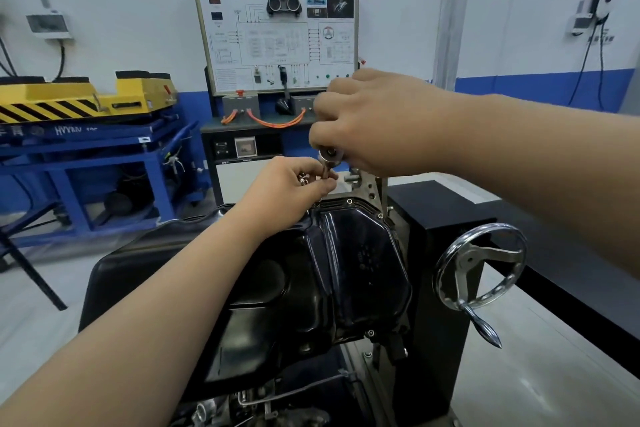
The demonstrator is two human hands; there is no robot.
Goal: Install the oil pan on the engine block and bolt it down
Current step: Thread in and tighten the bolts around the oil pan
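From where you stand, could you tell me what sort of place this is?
Most likely a car-mechanics training workshop: a teaching board with a wiring diagram by the wall, an oil pan on a stand with a handwheel, and a yellow lift table.

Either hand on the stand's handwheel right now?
No: the left hand and right hand are both at the ratchet above the oil pan's far edge, apart from the handwheel.

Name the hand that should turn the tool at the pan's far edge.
Right, probably: the right hand grips the ratchet from above, while the left hand only pinches its shaft above the oil pan.
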